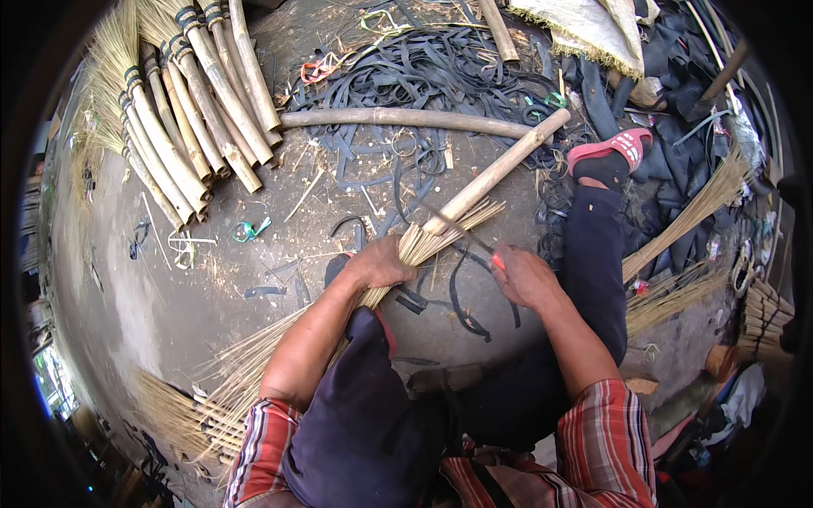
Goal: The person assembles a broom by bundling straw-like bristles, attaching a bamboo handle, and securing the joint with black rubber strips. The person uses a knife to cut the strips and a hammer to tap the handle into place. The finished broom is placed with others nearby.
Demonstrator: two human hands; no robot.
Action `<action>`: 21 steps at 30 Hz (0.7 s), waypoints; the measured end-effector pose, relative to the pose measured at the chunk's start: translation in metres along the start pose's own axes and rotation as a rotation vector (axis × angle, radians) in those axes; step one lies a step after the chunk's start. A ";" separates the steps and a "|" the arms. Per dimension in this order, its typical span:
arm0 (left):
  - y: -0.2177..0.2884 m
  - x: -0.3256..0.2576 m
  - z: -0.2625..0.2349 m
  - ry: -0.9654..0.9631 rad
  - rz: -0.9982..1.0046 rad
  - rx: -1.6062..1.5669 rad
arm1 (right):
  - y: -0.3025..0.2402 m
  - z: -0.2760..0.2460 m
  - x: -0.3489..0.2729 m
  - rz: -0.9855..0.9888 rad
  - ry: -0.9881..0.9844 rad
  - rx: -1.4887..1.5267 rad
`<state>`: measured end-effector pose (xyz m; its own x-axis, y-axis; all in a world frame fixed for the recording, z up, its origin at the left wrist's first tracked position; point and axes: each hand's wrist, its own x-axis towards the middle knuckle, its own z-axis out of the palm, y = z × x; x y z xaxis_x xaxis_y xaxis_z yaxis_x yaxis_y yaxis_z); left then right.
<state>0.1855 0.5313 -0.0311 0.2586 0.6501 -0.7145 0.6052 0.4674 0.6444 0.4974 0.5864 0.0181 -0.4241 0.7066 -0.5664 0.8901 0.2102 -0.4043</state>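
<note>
Left hand (378,264) (clenched): broom (474,195) handle upper-right.

A broom-making workshop on a bare concrete floor (169,305): finished brooms (190,110) are stacked far left, black rubber strips (440,72) are heaped far, and loose straw bundles (686,220) lie right.

one head-worn fisheye view looks steeply down from above the person's lap, close over the hands, facing forward across the floor (169,288); edges curve toward the dark rim.
</note>
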 end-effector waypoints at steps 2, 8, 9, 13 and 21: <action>-0.001 0.002 0.002 0.049 0.003 -0.034 | -0.006 0.001 -0.005 -0.012 -0.043 -0.028; -0.003 0.000 0.004 0.087 0.042 0.039 | -0.029 0.025 -0.011 0.005 -0.102 0.092; -0.002 -0.002 0.007 0.150 0.041 0.093 | -0.030 0.029 -0.011 -0.025 -0.127 0.076; 0.003 -0.009 0.018 0.285 -0.153 0.310 | -0.018 0.027 -0.004 -0.021 -0.063 0.049; 0.004 -0.001 0.007 0.116 -0.031 0.139 | 0.011 -0.001 0.010 0.041 0.011 0.049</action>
<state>0.1932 0.5286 -0.0295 0.1548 0.7052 -0.6919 0.7115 0.4063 0.5733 0.5034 0.5966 0.0083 -0.3859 0.7210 -0.5756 0.8971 0.1478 -0.4164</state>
